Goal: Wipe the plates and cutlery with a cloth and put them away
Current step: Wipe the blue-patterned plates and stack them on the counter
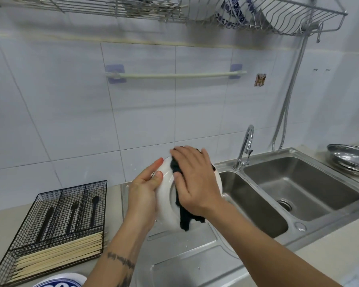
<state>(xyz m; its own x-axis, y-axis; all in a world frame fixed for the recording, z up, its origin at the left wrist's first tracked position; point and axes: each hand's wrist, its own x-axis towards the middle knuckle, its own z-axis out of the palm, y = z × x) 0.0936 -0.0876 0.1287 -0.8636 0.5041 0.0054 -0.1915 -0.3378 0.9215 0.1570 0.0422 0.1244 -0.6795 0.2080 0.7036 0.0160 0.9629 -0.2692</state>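
Head view: we grip a white plate [164, 195] by its rim in our left hand [142, 190], tilted above the drainboard [174, 253]. Our right hand [195, 179], fingers together, presses a dark cloth [184, 216] onto it. Cutlery lies in the basket [50, 224] beside us.

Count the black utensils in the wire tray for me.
3. One stands in each of the three upright compartments of the tray: a knife left, fork middle, spoon right. Chopsticks fill the front compartment.
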